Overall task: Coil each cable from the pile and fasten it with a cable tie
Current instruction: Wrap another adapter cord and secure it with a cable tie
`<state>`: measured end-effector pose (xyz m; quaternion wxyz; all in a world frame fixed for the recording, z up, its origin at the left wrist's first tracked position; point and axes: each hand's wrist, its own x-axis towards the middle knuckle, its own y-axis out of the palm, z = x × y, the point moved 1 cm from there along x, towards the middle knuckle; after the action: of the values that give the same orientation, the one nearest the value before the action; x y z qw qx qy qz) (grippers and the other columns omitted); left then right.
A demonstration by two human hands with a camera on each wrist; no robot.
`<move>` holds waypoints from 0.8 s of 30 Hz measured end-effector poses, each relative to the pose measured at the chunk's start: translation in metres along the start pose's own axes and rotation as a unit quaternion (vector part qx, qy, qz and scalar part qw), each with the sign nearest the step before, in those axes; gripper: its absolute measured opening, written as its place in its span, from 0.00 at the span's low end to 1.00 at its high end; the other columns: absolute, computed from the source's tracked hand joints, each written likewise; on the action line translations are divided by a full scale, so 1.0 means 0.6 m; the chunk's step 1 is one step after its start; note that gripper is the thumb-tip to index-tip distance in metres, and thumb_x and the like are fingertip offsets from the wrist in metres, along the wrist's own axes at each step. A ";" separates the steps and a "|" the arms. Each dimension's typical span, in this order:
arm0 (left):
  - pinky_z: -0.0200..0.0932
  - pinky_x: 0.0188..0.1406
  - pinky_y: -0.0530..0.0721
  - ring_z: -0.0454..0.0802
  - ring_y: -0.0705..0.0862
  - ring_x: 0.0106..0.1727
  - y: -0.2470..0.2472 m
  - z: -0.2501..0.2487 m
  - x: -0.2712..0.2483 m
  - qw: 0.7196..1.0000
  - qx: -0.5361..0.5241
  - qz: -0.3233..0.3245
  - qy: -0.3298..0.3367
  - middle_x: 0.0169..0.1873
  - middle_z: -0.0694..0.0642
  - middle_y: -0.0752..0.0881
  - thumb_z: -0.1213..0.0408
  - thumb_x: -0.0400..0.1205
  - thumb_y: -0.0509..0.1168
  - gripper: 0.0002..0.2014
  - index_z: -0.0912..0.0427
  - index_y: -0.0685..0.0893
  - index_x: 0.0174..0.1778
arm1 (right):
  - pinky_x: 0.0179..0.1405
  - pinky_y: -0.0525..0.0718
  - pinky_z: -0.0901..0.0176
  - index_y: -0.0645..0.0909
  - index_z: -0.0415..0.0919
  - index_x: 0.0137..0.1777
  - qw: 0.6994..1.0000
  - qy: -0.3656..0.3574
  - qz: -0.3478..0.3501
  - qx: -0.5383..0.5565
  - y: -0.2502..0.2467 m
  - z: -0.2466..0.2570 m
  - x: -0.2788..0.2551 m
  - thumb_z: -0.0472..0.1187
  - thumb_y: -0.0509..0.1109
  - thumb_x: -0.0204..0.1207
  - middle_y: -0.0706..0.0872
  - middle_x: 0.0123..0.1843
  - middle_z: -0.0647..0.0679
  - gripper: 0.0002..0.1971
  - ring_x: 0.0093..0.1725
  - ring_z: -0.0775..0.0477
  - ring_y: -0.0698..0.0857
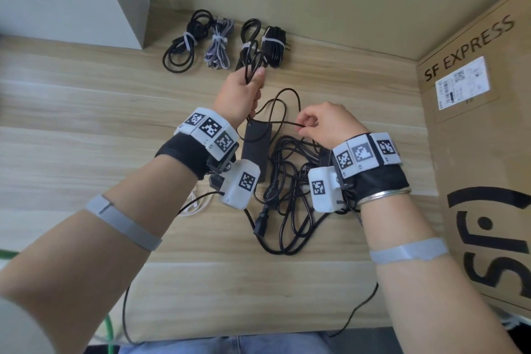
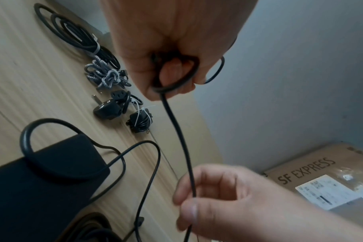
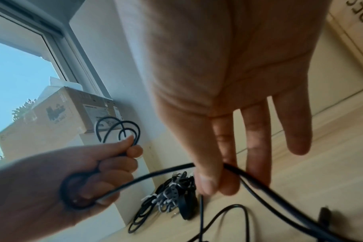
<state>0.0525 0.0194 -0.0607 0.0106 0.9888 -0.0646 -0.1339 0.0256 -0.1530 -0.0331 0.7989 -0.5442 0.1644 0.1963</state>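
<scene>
My left hand (image 1: 240, 95) is gripping several round loops of a thin, smooth black cable (image 2: 177, 131), raised above the pale wood-grain table (image 1: 86, 112). My right hand (image 1: 327, 123) is pinching the same cable between thumb and forefinger, other fingers straight. It is trailing to a flat black power brick (image 1: 255, 146) and a tangled pile (image 1: 290, 181), partly hidden by my wrists. 4 tied bundles (image 1: 221, 43) are lying behind; a cardboard box (image 1: 474, 123) is standing right.

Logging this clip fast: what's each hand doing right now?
Left hand: closed, gripping coiled loops of the thin black cable.
Right hand: thumb and forefinger pinch the same cable's free run.
</scene>
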 end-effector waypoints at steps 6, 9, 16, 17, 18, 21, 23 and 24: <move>0.41 0.28 0.76 0.48 0.76 0.26 0.005 -0.006 -0.011 0.983 0.173 0.053 0.002 0.26 0.53 0.78 0.54 0.81 0.64 0.09 0.56 0.78 0.42 | 0.38 0.77 0.63 0.87 0.43 0.47 0.993 -0.002 -0.069 0.099 0.000 0.004 0.001 0.43 0.69 0.78 0.83 0.31 0.50 0.07 0.29 0.53 0.79; 0.27 0.28 0.73 0.40 0.77 0.30 0.020 0.007 -0.021 0.965 0.234 0.121 0.014 0.30 0.46 0.80 0.51 0.77 0.67 0.11 0.54 0.79 0.42 | 0.26 0.76 0.73 0.86 0.44 0.45 0.977 -0.023 -0.114 0.180 -0.009 0.020 -0.003 0.38 0.70 0.76 0.82 0.27 0.50 0.04 0.21 0.60 0.78; 0.35 0.44 0.79 0.38 0.81 0.33 0.027 0.017 -0.018 0.967 0.197 0.160 0.008 0.22 0.42 0.83 0.66 0.85 0.57 0.12 0.56 0.80 0.37 | 0.29 0.78 0.74 0.84 0.42 0.47 0.971 -0.025 -0.116 0.209 -0.001 0.024 -0.002 0.36 0.72 0.73 0.88 0.35 0.50 0.04 0.25 0.65 0.81; 0.37 0.45 0.82 0.41 0.83 0.34 0.025 0.019 -0.018 0.972 0.168 0.164 -0.007 0.22 0.43 0.83 0.67 0.85 0.56 0.11 0.58 0.80 0.40 | 0.34 0.79 0.72 0.83 0.45 0.47 0.973 -0.026 -0.110 0.203 0.000 0.021 -0.003 0.39 0.73 0.73 0.89 0.38 0.50 0.04 0.31 0.62 0.83; 0.38 0.42 0.86 0.41 0.84 0.31 0.022 0.021 -0.019 0.978 0.122 0.168 -0.026 0.21 0.44 0.82 0.69 0.86 0.55 0.10 0.60 0.79 0.41 | 0.40 0.80 0.69 0.83 0.46 0.49 0.976 -0.024 -0.101 0.193 0.001 0.018 -0.004 0.41 0.73 0.73 0.89 0.41 0.52 0.06 0.38 0.59 0.84; 0.41 0.36 0.89 0.41 0.81 0.23 0.014 0.022 -0.016 0.987 0.049 0.152 -0.025 0.22 0.48 0.78 0.71 0.86 0.52 0.13 0.59 0.77 0.38 | 0.55 0.79 0.62 0.79 0.51 0.61 0.987 -0.024 -0.037 0.153 0.011 0.007 -0.004 0.46 0.76 0.70 0.84 0.54 0.55 0.20 0.52 0.54 0.82; 0.43 0.37 0.89 0.41 0.80 0.23 0.012 0.022 -0.014 0.989 0.042 0.139 -0.004 0.23 0.50 0.77 0.71 0.86 0.52 0.14 0.59 0.78 0.37 | 0.55 0.74 0.61 0.71 0.52 0.70 0.993 -0.014 -0.003 0.120 0.026 0.002 -0.002 0.50 0.79 0.65 0.79 0.61 0.55 0.33 0.54 0.53 0.79; 0.43 0.37 0.89 0.41 0.80 0.23 0.013 0.021 -0.014 0.990 0.034 0.137 0.000 0.22 0.49 0.77 0.71 0.86 0.52 0.14 0.59 0.78 0.37 | 0.54 0.72 0.63 0.70 0.52 0.71 0.994 -0.010 -0.010 0.108 0.036 0.000 0.001 0.51 0.80 0.64 0.78 0.63 0.53 0.36 0.53 0.53 0.78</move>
<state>0.0402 0.0127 -0.0705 -0.0051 0.9705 -0.2039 -0.1284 0.0156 -0.1458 -0.0507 0.8563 -0.4547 0.1716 0.1749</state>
